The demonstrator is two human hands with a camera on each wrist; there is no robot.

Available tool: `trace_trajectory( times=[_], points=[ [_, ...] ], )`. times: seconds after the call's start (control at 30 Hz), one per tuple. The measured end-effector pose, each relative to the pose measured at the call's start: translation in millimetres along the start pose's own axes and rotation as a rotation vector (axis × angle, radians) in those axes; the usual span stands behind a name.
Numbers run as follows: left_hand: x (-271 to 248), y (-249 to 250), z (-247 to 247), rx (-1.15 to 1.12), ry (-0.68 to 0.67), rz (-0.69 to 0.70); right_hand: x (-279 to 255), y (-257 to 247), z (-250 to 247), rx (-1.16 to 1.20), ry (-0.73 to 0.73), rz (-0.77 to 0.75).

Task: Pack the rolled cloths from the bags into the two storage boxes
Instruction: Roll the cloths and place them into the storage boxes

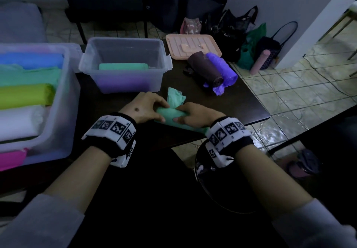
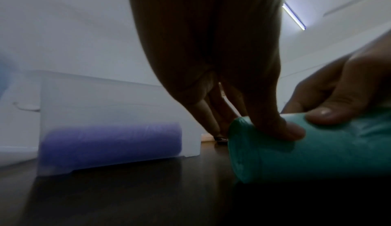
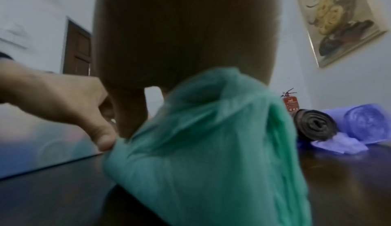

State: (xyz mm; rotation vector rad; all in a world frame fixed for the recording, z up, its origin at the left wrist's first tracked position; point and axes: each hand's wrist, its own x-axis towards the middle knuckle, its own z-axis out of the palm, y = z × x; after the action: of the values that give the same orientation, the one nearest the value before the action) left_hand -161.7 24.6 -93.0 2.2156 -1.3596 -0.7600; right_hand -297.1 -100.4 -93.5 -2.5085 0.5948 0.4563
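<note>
At six o'clock on the dark table [image 1: 231, 100], near its front edge, lies the green roll [image 1: 173, 119], and both hands are on it! The left hand [image 1: 144, 106] curls round the roll's left end, thumb pressing the top; the right hand [image 1: 195, 113] wraps the middle, fingers and thumb curled round. A loose tail of fabric [image 1: 174, 96] pokes up at twelve o'clock of the hands. It looks soft and light, likely to unroll, so a grip round the body with that tail tucked seems wise. Up at eleven o'clock, the small clear box [image 1: 123, 64] already holds a green roll over a purple one. At nine, the big box [image 1: 63, 100] is well stocked. At two o'clock, brown roll [image 1: 204, 67] and purple roll [image 1: 222, 67] lie touching. Beyond, tiled floor [image 1: 289, 93] with bags [image 1: 251, 44] against the wall.
</note>
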Motion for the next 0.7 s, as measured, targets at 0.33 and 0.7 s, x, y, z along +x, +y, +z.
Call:
trace_trajectory(
  times=[0.33, 0.7],
  points=[
    [24.1, 0.0, -7.1, 0.041, -0.097, -0.109, -7.2, -5.3, 24.8, -0.163, 0.358, -0.056],
    [17.6, -12.1, -1.2, -0.03, -0.001, -0.092, 13.0, 4.5, -0.2, -0.019, 0.074, 0.029]
  ],
)
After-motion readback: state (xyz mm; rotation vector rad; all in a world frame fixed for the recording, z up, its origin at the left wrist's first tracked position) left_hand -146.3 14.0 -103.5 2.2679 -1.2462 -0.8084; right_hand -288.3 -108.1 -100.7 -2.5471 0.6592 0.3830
